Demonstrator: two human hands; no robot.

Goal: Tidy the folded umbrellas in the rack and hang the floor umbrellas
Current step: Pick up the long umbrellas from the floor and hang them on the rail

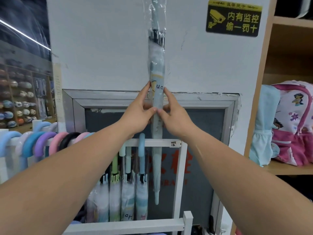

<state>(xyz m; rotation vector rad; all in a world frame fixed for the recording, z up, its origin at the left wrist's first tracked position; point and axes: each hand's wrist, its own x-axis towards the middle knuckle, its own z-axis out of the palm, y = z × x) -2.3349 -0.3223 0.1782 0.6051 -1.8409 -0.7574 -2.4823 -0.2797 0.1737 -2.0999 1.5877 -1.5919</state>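
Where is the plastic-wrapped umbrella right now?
Centre of the head view: the umbrella stands upright against the wall, held by the left hand and right hand, tip down in the rack.

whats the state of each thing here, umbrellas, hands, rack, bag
wrapped long umbrella: closed, upright, tip down, in clear plastic, held by both hands
left hand: pinches the umbrella between thumb and fingers
right hand: pinches the umbrella from the other side
blue-handled umbrella: closed, hanging by its hook
rack rail: carrying hooked handles
pink backpack: upright on the shelf
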